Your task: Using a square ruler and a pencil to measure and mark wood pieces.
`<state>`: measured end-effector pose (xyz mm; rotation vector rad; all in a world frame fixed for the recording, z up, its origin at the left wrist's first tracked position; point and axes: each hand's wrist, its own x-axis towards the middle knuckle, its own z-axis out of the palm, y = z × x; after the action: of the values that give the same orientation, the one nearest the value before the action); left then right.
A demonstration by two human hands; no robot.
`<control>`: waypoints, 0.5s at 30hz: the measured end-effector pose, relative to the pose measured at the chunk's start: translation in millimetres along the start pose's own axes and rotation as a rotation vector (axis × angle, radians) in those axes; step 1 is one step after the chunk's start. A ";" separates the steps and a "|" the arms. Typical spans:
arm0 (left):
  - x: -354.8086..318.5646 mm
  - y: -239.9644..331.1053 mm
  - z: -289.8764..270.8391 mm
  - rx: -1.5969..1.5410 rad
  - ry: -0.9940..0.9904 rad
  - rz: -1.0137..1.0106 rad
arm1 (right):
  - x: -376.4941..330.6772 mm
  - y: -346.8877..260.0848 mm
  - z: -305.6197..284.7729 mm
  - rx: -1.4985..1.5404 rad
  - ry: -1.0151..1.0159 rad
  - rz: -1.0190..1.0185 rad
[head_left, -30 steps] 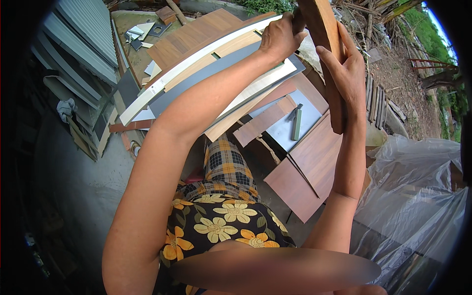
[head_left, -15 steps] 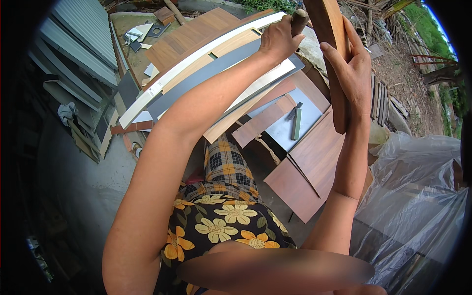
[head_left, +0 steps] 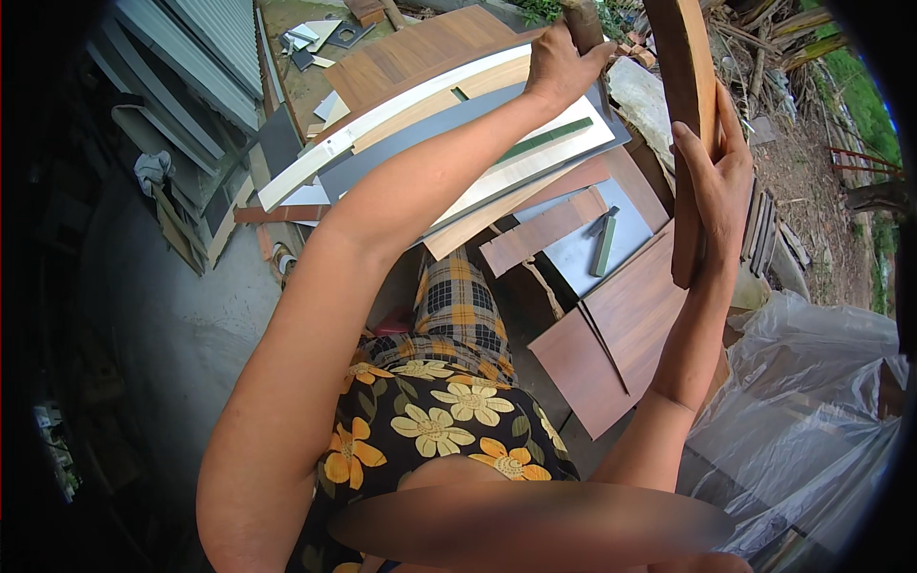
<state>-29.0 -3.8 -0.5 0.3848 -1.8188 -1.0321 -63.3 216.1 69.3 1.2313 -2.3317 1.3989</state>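
My left hand [head_left: 562,65] is wrapped round a short brown round piece of wood [head_left: 584,27], perhaps a handle; its far end is cut off by the top of the view. On the right, my right hand [head_left: 722,181] grips a long, thick brown wooden beam [head_left: 690,105] along its side, thumb on the near face. The beam stands nearly lengthwise to the view and its upper end runs out of the frame. Below my left arm lie stacked boards, among them a white strip [head_left: 420,91], a cream panel [head_left: 497,181] and a narrow green strip [head_left: 549,139].
Brown wood-look boards [head_left: 621,325] lie at centre right, with a small green block [head_left: 604,246] on a pale panel [head_left: 573,234]. Corrugated sheets [head_left: 215,62] lean at the far left. Clear plastic sheeting [head_left: 802,382] covers things at lower right. Branches and scraps litter the ground at far right.
The whole scene has shifted right and slightly down in the view. Both hands still hold their wood pieces, and the green strip on the cream panel now shows beside my left forearm.
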 end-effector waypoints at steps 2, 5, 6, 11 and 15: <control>6.3 -4.1 -21.8 -0.050 0.008 -0.084 | -23.8 -1.3 -9.3 0.039 0.001 0.057; 4.3 -15.7 -108.7 -0.350 -0.095 -0.189 | -63.6 16.5 -10.6 0.053 0.049 0.114; -2.9 -15.4 -128.0 -0.285 -0.030 -0.208 | -81.5 37.1 -18.9 0.040 0.051 0.199; -49.9 -53.3 -244.4 -0.402 0.179 -0.474 | -167.8 107.3 -43.5 -0.310 0.093 0.449; -98.5 -65.8 -309.1 -0.615 0.281 -0.662 | -237.3 160.4 -54.4 -0.655 0.119 0.693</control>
<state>272.5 -127.1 -59.0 0.7243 -1.0489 -1.8149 -38.0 430.0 -127.2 0.1595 -2.8893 0.6504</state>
